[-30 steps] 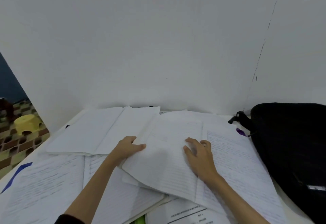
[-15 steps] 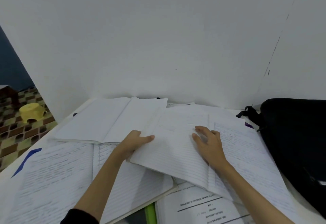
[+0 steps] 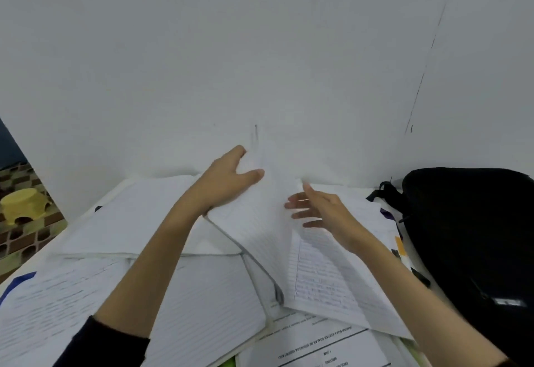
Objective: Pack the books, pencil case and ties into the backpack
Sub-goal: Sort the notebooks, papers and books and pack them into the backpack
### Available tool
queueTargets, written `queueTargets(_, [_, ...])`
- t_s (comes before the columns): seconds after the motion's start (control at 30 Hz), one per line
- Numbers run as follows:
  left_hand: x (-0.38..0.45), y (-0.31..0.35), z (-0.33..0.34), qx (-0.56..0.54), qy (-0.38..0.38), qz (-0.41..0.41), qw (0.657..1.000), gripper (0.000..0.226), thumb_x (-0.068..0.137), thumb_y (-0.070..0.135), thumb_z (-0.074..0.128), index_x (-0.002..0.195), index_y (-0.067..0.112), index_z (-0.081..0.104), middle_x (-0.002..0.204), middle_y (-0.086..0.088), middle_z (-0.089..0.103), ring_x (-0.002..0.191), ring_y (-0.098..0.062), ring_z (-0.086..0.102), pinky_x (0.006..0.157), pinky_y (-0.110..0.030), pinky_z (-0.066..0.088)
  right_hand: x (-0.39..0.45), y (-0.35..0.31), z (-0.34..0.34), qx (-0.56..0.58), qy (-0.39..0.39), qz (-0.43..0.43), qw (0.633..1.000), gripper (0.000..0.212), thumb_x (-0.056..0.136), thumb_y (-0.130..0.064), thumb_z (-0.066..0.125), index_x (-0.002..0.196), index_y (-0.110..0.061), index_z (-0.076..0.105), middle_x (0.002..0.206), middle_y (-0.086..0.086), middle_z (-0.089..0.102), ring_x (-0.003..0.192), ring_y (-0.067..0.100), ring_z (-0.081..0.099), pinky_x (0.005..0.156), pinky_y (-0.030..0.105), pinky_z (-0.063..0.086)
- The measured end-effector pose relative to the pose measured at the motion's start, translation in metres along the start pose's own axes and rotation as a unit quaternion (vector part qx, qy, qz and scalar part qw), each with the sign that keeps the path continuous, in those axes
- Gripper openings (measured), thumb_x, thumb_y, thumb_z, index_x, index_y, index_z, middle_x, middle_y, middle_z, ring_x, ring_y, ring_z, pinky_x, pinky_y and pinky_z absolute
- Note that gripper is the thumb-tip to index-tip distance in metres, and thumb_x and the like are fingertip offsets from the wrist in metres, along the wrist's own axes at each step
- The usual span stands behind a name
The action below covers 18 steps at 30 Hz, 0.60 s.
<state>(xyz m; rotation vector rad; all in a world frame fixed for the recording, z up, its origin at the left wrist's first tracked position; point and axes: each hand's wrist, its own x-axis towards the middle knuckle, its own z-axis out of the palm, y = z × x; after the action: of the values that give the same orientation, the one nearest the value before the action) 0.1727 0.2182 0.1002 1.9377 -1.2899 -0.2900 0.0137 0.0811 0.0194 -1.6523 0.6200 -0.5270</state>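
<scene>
The left hand (image 3: pixel 228 181) grips the raised half of an open notebook (image 3: pixel 260 222), thumb on the page and fingers behind it, tilting it up towards the wall. The right hand (image 3: pixel 323 210) hovers just beside that page with fingers spread, holding nothing; whether its fingertips touch the paper is hard to tell through blur. More open books (image 3: pixel 130 222) cover the desk (image 3: pixel 416 262). The black backpack (image 3: pixel 476 236) lies at its right edge.
</scene>
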Motion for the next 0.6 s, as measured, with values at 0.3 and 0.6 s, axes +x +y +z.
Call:
queueTargets(0.3, [0.007, 0.087, 0.123, 0.128, -0.325, 0.093, 0.932, 0.038, 0.103, 0.035, 0.024, 0.128, 0.013, 0.041, 0.134, -0.009, 0.046, 0.117, -0.028, 0.047, 0.076, -0.032, 0.041, -0.03, -0.003, -0.101, 0.021, 0.074, 0.101, 0.992, 0.055, 0.083, -0.057, 0.055, 0.106, -0.009, 0.066, 0.093, 0.01, 0.073, 0.085, 0.021, 0.069, 0.077, 0.035, 0.054])
queueTargets(0.6, [0.043, -0.032, 0.173, 0.112, -0.093, -0.069, 0.987, 0.057, 0.089, 0.037, 0.059, 0.137, 0.018, 0.034, 0.139, -0.016, 0.034, 0.126, -0.033, 0.037, 0.104, -0.041, 0.036, -0.036, 0.083, -0.108, -0.089, 0.243, 0.229, 0.939, 0.021, 0.087, -0.016, 0.061, 0.105, -0.009, 0.054, 0.101, 0.005, 0.062, 0.089, 0.021, 0.062, 0.066, 0.027, 0.052])
